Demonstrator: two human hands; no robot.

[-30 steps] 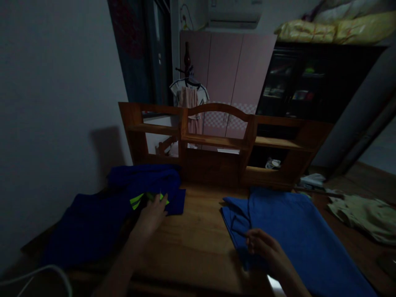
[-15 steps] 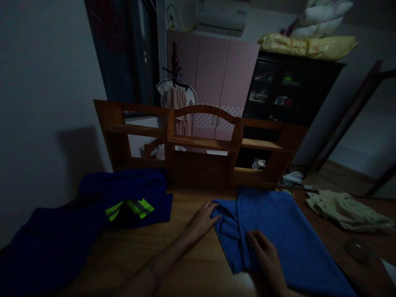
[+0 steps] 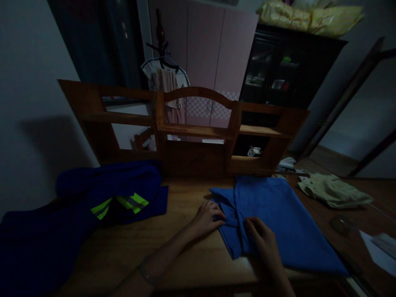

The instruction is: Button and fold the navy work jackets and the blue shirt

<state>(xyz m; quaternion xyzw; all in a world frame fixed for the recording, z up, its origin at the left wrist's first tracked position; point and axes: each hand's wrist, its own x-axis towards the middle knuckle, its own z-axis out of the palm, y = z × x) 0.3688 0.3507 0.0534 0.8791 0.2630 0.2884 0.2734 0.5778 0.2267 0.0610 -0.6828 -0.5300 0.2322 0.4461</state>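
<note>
A folded blue garment (image 3: 278, 222) lies on the wooden desk (image 3: 185, 264), in front of me and to the right; its exact kind is unclear in the dim light. At its creased left edge, my left hand (image 3: 208, 216) has its fingers bent over the cloth, thumb below, gripping a bit of it. My right hand (image 3: 264, 241) rests on the garment near a lengthwise fold, with thumb and forefinger pinched at the fabric. Its other fingers are curled under and partly hidden.
A dark blue garment (image 3: 123, 181) with yellow-green reflective strips is heaped on the left. A wooden shelf unit (image 3: 194, 159) borders the desk's back. To the right lie a pale cloth (image 3: 331, 189), a glass dish (image 3: 342, 222) and white paper (image 3: 377, 251).
My left hand has slid down the garment's left edge, leaving the upper corner, and its fingers are more bent. My right hand stays by the fold. The view has tilted downward.
</note>
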